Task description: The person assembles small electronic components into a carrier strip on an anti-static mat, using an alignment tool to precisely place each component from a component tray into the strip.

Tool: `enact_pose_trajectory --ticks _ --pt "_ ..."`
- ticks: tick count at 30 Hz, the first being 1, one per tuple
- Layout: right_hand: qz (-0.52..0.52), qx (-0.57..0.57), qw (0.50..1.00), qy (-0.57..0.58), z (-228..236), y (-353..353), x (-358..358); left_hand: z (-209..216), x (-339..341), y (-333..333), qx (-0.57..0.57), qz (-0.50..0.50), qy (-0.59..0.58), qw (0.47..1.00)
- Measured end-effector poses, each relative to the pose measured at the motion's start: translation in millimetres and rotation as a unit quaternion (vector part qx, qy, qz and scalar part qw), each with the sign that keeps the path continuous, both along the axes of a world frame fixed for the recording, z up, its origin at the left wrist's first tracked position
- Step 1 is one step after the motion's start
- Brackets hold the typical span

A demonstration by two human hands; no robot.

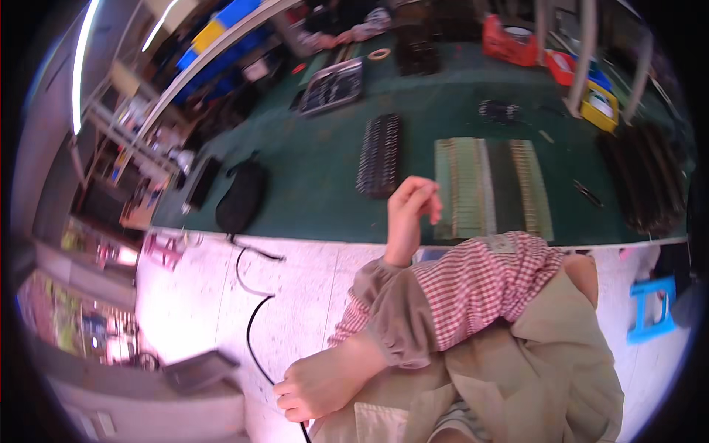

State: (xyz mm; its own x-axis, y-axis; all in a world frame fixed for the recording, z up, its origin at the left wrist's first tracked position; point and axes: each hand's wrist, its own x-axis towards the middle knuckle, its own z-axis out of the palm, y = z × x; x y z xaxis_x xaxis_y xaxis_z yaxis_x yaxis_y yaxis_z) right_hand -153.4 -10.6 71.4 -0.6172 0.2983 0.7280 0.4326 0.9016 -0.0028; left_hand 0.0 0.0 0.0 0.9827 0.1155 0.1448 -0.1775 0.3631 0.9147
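My right hand [319, 385] reaches across my lap to the left, its fingers closed around a thin black cable [253, 336]. The cable runs up toward the table edge and down past the hand. Behind the right forearm, my left hand [413, 210] is raised at the table's front edge. Its fingers are loosely bent and somewhat apart, with nothing visible in them. Just right of it lies a light green panel [465, 188] with rows of small parts. A dark block [379, 155] with rows of shiny pins lies beyond the left hand.
A black pouch [242, 196] lies on the green table's left part. Farther back are a metal tray [332, 87], a tape roll [379, 54] and another person's hands [343, 38]. Dark stacked strips [642, 177], a pen-like tool [588, 193] and a yellow bin [600, 107] are right; a blue stool [651, 310] stands below.
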Motion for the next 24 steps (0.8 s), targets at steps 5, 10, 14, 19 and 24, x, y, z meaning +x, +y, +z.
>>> enact_pose_trajectory --ticks 5,10,14,19,24 --pt "-0.037 0.036 0.999 -0.008 5.4 -10.7 6.1 0.0 -10.6 57.6 0.095 0.198 -0.050 0.974" --pt "-0.070 0.014 0.997 0.014 3.7 -16.2 24.2 -18.8 -6.2 243.1 0.456 0.564 0.107 0.680" --pt "-0.163 -0.091 0.982 0.036 -2.1 -41.4 93.7 -35.3 13.9 322.2 0.627 0.566 0.195 0.499" --pt "-0.414 -0.237 0.857 0.193 -17.4 -126.3 209.5 -43.8 16.2 409.2 0.702 0.594 0.194 0.342" --pt "-0.673 -0.218 0.530 0.468 -33.8 -254.6 272.2 -30.0 43.8 445.9 0.693 0.521 0.305 0.395"
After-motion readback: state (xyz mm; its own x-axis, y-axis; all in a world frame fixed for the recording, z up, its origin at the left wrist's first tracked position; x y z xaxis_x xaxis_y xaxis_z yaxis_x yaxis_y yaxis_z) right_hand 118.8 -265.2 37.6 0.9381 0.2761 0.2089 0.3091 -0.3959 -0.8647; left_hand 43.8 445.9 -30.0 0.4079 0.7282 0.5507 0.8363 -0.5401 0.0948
